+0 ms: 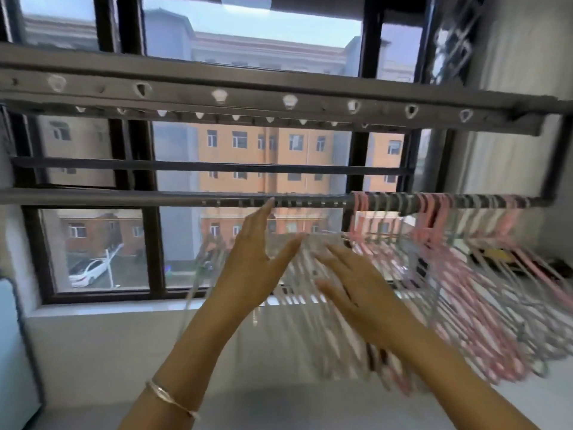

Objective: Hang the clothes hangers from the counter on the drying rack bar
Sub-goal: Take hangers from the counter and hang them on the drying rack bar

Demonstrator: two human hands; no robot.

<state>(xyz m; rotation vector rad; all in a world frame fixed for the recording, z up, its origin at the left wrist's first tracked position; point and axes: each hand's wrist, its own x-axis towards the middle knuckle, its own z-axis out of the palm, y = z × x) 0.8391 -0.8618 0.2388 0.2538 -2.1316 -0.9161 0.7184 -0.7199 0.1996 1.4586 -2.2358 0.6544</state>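
We note left hand [251, 262], right hand [356, 293] raised below bar [124, 196], fingers straight, holding nothing; hangers [449, 274] crowd bar's right half, blurred.

Both arms raised, left hand [252, 259] and right hand [356, 287] with straight, spread fingers.

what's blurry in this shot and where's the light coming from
Head view: motion blur smears the hangers and the right hand; the left hand is somewhat sharper; the drying rack bar reads clearly at its bare left stretch; daylight comes through the window behind it.
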